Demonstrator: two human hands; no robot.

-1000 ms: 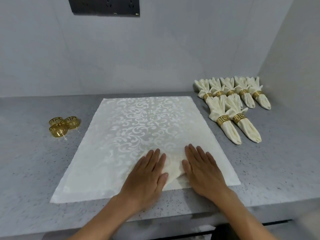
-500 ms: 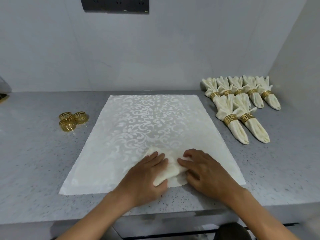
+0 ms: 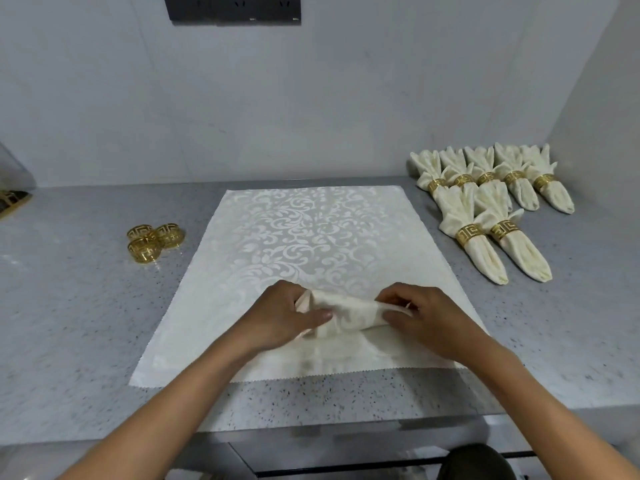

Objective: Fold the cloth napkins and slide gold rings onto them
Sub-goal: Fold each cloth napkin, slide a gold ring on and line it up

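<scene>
A grey speckled table (image 3: 69, 323) carries a white patterned cloth (image 3: 311, 237), with seven ringed napkins (image 3: 485, 209) to its right and three loose gold rings (image 3: 152, 242) to its left. On the cloth's near part, the left hand (image 3: 280, 317) and right hand (image 3: 426, 317) each curl around an end of a cream napkin (image 3: 349, 315).

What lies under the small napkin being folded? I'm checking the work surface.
The folded napkin, held by the left hand and right hand, lies on a large patterned cloth. That cloth hides the countertop underneath.

Both forearms are bare to the frame's edge, the left hand (image 3: 277, 318) and right hand (image 3: 427, 320) ungloved.
</scene>
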